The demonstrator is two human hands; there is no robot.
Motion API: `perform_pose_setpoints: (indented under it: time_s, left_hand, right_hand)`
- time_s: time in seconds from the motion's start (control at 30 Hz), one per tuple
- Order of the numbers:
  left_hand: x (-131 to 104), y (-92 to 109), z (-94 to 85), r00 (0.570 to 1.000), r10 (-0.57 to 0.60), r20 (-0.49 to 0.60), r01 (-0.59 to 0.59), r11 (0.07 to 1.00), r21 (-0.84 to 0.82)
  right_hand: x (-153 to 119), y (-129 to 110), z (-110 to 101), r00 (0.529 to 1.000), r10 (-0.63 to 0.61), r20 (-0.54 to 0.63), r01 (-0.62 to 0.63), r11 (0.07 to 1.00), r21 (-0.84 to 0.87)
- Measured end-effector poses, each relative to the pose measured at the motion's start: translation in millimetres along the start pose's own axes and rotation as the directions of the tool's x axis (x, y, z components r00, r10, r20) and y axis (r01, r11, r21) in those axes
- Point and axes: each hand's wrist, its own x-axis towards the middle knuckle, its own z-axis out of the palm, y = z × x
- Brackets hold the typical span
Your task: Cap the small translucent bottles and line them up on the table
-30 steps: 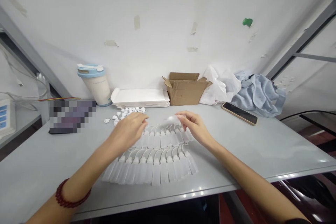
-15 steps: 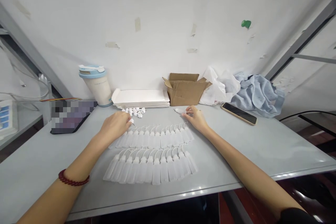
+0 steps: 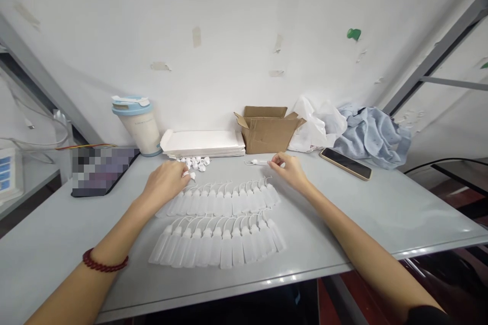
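Note:
My left hand (image 3: pixel 165 183) is closed, pinching a small white cap (image 3: pixel 190 176) between thumb and fingertips. Just beyond it lies a pile of similar white caps (image 3: pixel 198 163). My right hand (image 3: pixel 290 168) pinches one end of a slim, translucent white bottle (image 3: pixel 260 162) that points left, its neck and thin cord away from the fingers; its outline is faint. Between and below the hands, small translucent bottles with thin white cords lie side by side in two rows, a back row (image 3: pixel 224 203) and a front row (image 3: pixel 226 251).
Along the wall stand a blue-lidded cup (image 3: pixel 139 129), a stack of white paper envelopes (image 3: pixel 204 142), an open cardboard box (image 3: pixel 269 134), a white plastic bag (image 3: pixel 314 129) and a blue cloth (image 3: pixel 373 134). A phone (image 3: pixel 346 163) lies right, a dark, partly blurred flat object (image 3: pixel 124 172) left.
The bottle in my right hand has shifted slightly left and its neck and cord show more clearly. My left hand keeps the cap, nearly still. The view has moved a little.

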Motion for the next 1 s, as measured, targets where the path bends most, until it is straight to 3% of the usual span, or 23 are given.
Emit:
perform_pose_setpoints:
  time_s: [0.17, 0.27, 0.47, 0.6, 0.67, 0.87, 1.0]
  left_hand:
    - [-3.3, 12.2, -2.1, 0.99, 0.034, -0.134, -0.041, 0.998, -0.045]
    - [-8.0, 21.9, -0.7, 0.985, 0.065, -0.162, -0.083, 0.991, -0.106]
    - [-12.8, 29.1, 5.1, 0.98, 0.111, -0.163, -0.139, 0.975, -0.173]
    - [-12.0, 26.6, 7.6, 0.984, 0.101, -0.144, -0.132, 0.966, -0.222]
    - [-11.7, 26.3, 7.7, 0.987, 0.091, -0.133, -0.121, 0.964, -0.238]
    - [-14.1, 31.2, 3.9, 0.989, 0.089, -0.117, -0.114, 0.968, -0.224]
    - [-17.2, 34.7, 1.6, 0.991, 0.097, -0.089, -0.114, 0.971, -0.211]
  right_hand:
    - [-11.3, -25.1, -17.8, 0.961, -0.17, 0.219, 0.182, 0.982, -0.039]
    - [-15.5, -34.0, -27.3, 0.909, -0.14, 0.392, 0.211, 0.967, -0.144]
    - [-15.3, -39.2, -38.0, 0.834, -0.017, 0.552, 0.111, 0.984, -0.137]
    - [-15.0, -37.9, -38.0, 0.703, 0.146, 0.696, -0.075, 0.988, -0.131]
    - [-14.6, -36.3, -37.6, 0.662, 0.19, 0.725, -0.12, 0.982, -0.147]
    - [-11.1, -30.4, -37.8, 0.593, 0.238, 0.769, -0.192, 0.969, -0.152]
    - [-10.0, -27.2, -36.9, 0.587, 0.277, 0.761, -0.255, 0.955, -0.151]
